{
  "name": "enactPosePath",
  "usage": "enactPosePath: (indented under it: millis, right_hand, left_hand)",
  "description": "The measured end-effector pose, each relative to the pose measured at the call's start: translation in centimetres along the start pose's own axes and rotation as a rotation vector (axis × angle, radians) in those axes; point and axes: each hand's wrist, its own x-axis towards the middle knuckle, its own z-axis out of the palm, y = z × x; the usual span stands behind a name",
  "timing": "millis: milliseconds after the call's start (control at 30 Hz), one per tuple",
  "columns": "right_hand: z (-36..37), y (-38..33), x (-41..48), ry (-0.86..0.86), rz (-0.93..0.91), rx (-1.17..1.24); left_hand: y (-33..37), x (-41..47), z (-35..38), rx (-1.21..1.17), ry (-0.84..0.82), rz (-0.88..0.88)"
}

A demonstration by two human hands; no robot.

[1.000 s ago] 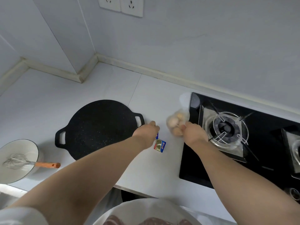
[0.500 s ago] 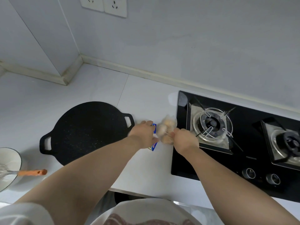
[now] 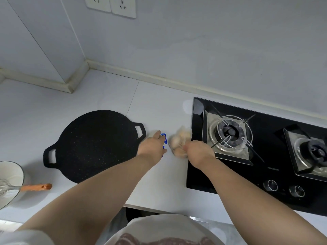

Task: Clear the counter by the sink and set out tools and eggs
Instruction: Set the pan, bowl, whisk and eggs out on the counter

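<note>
Between pan (image 3: 95, 147) and hob (image 3: 265, 138), eggs (image 3: 178, 142) are gripped by the right hand (image 3: 198, 152); at their nine o'clock, a packet (image 3: 164, 137) by the left hand (image 3: 153, 145).

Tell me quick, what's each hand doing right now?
Left hand: closed, holding the blue packet.
Right hand: closed, holding the bag of eggs.

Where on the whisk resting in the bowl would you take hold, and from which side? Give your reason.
Probably the whisk's orange handle, from above on its right. It juts nearly level past the rim of the bowl, clear of it, while the wire head lies inside the bowl.
</note>
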Motion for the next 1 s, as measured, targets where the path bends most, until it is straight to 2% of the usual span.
enactPosePath:
  millis: [200, 333, 567, 867, 1000]
  right_hand:
    - [0.5, 0.4, -0.6, -0.013, -0.084, 0.025]
    - [0.0, 0.2, -0.9, -0.048, -0.116, 0.031]
    - [-1.1, -0.5, -0.9, -0.072, -0.047, 0.021]
    - [-2.5, -0.4, -0.4, -0.038, -0.055, 0.098]
    - [-2.9, -0.3, -0.2, -0.025, -0.090, 0.062]
  left_hand:
    - [0.2, -0.2, -0.1, 0.111, 0.078, -0.031]
    - [0.4, -0.3, 0.1, 0.192, 0.096, 0.008]
    - [0.8, -0.1, 0.6, 0.106, 0.088, -0.018]
    - [1.0, -1.1, -0.2, 0.002, 0.054, -0.031]
    - [1.6, -3.1, -1.1, -0.128, 0.134, -0.058]
